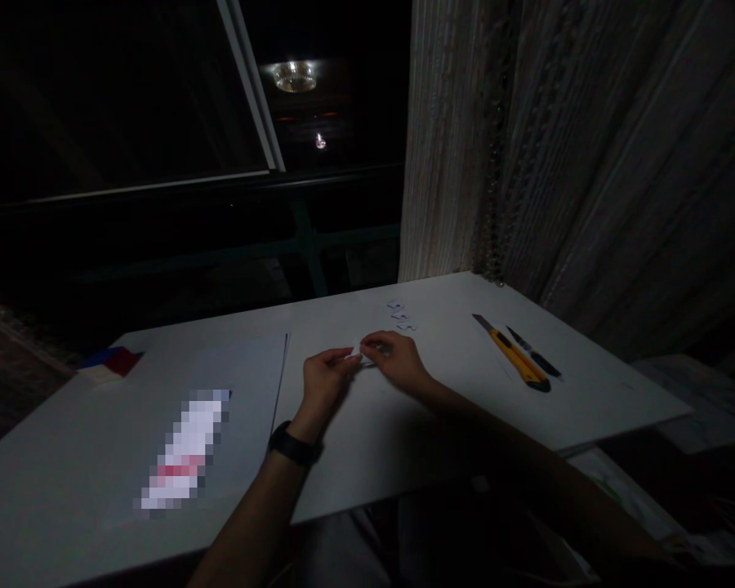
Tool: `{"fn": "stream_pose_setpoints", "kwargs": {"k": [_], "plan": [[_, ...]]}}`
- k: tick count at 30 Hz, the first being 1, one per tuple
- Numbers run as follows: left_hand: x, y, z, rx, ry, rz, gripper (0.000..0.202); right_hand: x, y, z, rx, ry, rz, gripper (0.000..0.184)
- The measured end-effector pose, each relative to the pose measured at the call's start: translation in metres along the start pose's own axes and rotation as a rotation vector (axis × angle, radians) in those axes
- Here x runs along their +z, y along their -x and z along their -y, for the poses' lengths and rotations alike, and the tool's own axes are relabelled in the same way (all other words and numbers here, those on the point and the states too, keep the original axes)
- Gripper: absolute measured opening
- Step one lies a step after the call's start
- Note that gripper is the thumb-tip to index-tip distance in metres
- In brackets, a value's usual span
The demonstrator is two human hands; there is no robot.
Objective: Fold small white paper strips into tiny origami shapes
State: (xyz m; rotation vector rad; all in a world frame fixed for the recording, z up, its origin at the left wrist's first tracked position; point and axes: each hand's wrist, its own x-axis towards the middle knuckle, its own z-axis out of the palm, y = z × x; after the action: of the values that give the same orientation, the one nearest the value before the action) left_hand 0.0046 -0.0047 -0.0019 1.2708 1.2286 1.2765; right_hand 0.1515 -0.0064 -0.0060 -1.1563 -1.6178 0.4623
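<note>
Over the white table, both hands meet with their fingertips pinched together on a small white piece (356,352) that looks like paper. My left hand (329,377) grips it from the left, with a dark watch on the wrist. From the right, my right hand (399,360) closes thumb and fingers on the same piece. Its shape is mostly hidden by the fingers. Just beyond my right hand, several small white cut pieces (401,315) with dark marks lie in a short row.
A yellow utility knife (515,356) and a slim dark craft knife (534,352) lie at the right of the table (441,441). White sheets (254,384) and a blurred-out patch (187,453) are at left, beside a red, blue and white block (111,364). Curtains (447,139) hang behind.
</note>
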Motion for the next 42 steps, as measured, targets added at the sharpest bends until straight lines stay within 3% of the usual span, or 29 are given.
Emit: {"fn": "stream_pose_setpoints", "kwargs": {"k": [6, 12, 17, 24, 31, 38, 42], "plan": [[-0.001, -0.002, 0.003, 0.070, -0.123, -0.010, 0.040, -0.002, -0.001, -0.003, 0.035, -0.079, 0.087, 0.020], [0.001, 0.001, -0.003, 0.011, -0.063, 0.017, 0.040, -0.010, -0.003, 0.003, -0.075, -0.020, 0.173, 0.014], [-0.002, 0.002, -0.006, -0.065, -0.001, 0.145, 0.036, -0.021, -0.011, -0.002, -0.033, -0.233, 0.391, 0.015], [-0.002, 0.003, -0.002, -0.071, -0.064, 0.274, 0.033, -0.034, -0.017, -0.010, 0.039, -0.333, 0.664, 0.023], [0.000, 0.003, 0.001, -0.059, -0.105, 0.261, 0.033, -0.031, -0.017, -0.016, 0.030, -0.283, 0.665, 0.023], [-0.002, -0.001, 0.013, 0.022, -0.240, 0.268, 0.037, -0.039, -0.017, -0.014, -0.081, -0.139, 0.684, 0.017], [-0.004, -0.003, 0.017, 0.097, -0.321, 0.260, 0.037, -0.041, -0.016, -0.012, -0.065, -0.064, 0.700, 0.014]]}}
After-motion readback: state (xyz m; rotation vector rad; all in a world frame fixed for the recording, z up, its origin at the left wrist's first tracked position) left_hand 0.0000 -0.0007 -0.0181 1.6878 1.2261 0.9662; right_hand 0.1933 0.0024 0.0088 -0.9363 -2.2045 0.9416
